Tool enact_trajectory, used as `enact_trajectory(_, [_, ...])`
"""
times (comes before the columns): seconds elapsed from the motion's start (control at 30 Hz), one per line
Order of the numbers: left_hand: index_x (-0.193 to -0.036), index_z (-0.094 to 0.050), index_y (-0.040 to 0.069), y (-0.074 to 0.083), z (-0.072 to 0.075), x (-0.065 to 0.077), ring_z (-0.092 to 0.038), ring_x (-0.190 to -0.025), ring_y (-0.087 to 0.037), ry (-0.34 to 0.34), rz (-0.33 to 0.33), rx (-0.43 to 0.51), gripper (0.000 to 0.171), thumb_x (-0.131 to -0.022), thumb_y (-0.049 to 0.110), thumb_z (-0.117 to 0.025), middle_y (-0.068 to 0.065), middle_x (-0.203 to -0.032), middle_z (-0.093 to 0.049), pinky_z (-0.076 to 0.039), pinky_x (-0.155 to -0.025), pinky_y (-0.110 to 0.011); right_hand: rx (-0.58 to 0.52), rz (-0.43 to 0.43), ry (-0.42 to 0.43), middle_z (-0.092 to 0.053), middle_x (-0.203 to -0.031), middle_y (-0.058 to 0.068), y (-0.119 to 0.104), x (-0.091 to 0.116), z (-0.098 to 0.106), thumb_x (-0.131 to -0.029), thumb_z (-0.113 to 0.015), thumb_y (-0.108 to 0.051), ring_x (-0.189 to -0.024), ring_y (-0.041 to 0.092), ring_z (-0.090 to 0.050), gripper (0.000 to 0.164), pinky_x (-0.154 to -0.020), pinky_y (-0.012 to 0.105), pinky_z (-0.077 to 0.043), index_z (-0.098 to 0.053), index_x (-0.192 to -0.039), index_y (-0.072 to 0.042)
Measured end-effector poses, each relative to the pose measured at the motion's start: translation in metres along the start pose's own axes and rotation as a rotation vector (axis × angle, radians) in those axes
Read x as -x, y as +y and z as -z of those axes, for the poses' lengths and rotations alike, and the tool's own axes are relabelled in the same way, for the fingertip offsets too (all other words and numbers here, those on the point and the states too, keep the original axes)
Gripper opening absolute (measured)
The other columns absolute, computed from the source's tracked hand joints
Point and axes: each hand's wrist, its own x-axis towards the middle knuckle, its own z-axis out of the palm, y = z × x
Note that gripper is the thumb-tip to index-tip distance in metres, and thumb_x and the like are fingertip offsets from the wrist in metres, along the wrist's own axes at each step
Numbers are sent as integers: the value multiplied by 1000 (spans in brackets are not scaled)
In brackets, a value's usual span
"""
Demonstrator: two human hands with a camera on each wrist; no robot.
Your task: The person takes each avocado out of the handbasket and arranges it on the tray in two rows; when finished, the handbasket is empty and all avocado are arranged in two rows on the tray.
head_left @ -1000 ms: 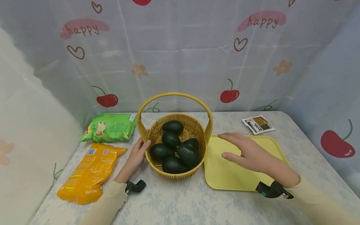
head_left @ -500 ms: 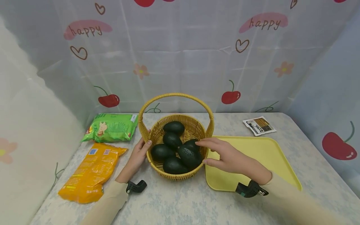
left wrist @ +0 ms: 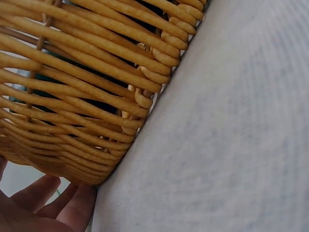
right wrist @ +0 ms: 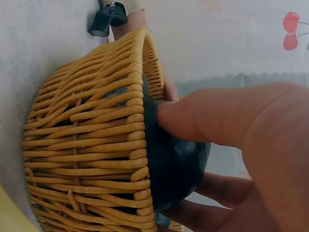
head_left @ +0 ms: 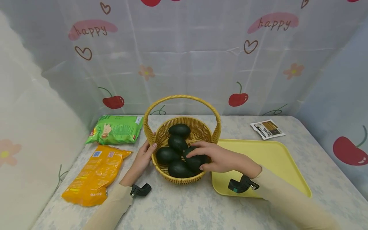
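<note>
A yellow wicker basket (head_left: 184, 181) with a tall arched handle stands mid-table and holds several dark green avocados (head_left: 179, 130). My left hand (head_left: 142, 158) grips its left side, thumb at the rim near the handle's foot; the left wrist view shows its fingers low against the weave (left wrist: 63, 140). Over the basket's right rim reaches my right hand (head_left: 221, 156), its fingers spread round the top avocado (head_left: 193, 163). In the right wrist view the thumb lies on one side of this avocado (right wrist: 176, 159) and the fingers on the other, partly hidden behind it.
Right of the basket lies a yellow tray (head_left: 258, 150), under my right forearm. A small white-and-brown packet (head_left: 268, 129) sits behind it. On the left are a green snack bag (head_left: 116, 129) and an orange bag (head_left: 95, 175). A printed curtain (head_left: 184, 64) hangs behind the table.
My right hand has moved left from above the tray into the basket and now takes hold of the top avocado. My left hand stays on the basket. The view has shifted slightly.
</note>
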Motion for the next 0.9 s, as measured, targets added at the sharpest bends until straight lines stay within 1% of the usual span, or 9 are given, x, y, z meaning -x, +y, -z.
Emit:
enact_trajectory(0.13, [-165, -23, 20, 0, -1, 0, -34, -151, -31, -3, 7, -10, 57, -111, 28, -43, -11, -169, -26, -36, -117, -50, -7, -10, -54, -38, -161, 21, 0, -3, 1, -91, -67, -4, -148, 40, -38, 51, -107, 54, -46, -62, -139, -20])
enact_trajectory(0.3, [-165, -23, 20, 0, -1, -1, -33, -152, -30, 2, 8, -21, 57, -111, 27, -43, -10, -169, -27, -36, -117, -50, -6, -6, -89, -37, -162, 20, -2, -5, 2, -93, -65, -2, -149, 39, -38, 50, -107, 51, -48, -64, -139, -21])
enact_trajectory(0.43, [-165, -22, 19, 0, 0, 0, -33, -152, -31, 4, 2, -23, 57, -111, 27, -42, -12, -169, -28, -38, -116, -47, 0, -11, -117, -37, -162, 19, -4, -6, 4, -95, -63, -1, -150, 37, -38, 48, -107, 48, -48, -66, -137, -22])
enact_trajectory(0.57, [-165, -22, 19, 0, 1, 1, -34, -152, -32, -4, 0, -25, 58, -112, 29, -42, -13, -169, -27, -39, -115, -47, 4, -14, -122, -39, -162, 18, -5, -6, 4, -95, -62, -1, -149, 36, -39, 46, -105, 44, -50, -67, -136, -22])
enact_trajectory(0.63, [-165, -21, 20, 1, 1, 2, -33, -152, -32, -7, 0, -25, 58, -112, 29, -42, -12, -169, -26, -37, -117, -48, 5, -18, -121, -39, -161, 18, -6, -7, 4, -95, -62, -1, -149, 36, -39, 46, -105, 43, -50, -67, -136, -21])
enact_trajectory(0.77, [-165, -21, 18, 1, 1, 1, -31, -153, -32, -10, -6, -17, 58, -112, 28, -42, -12, -170, -25, -32, -119, -54, -4, -26, -117, -39, -161, 18, -5, -6, 4, -95, -63, -2, -149, 36, -39, 45, -106, 46, -49, -67, -136, -21])
enact_trajectory(0.83, [-165, -21, 18, 1, 0, 1, -30, -153, -32, -9, -7, -16, 58, -111, 27, -42, -11, -170, -24, -32, -119, -53, -8, -24, -111, -40, -161, 18, -5, -6, 4, -95, -63, -3, -148, 36, -40, 45, -108, 48, -48, -67, -136, -21])
enact_trajectory(0.9, [-165, -22, 18, 1, 1, 1, -31, -153, -32, -7, -8, -15, 58, -111, 27, -42, -11, -170, -25, -35, -118, -47, -7, -22, -100, -40, -160, 18, -5, -6, 5, -95, -63, -3, -148, 36, -40, 45, -108, 50, -48, -67, -136, -22])
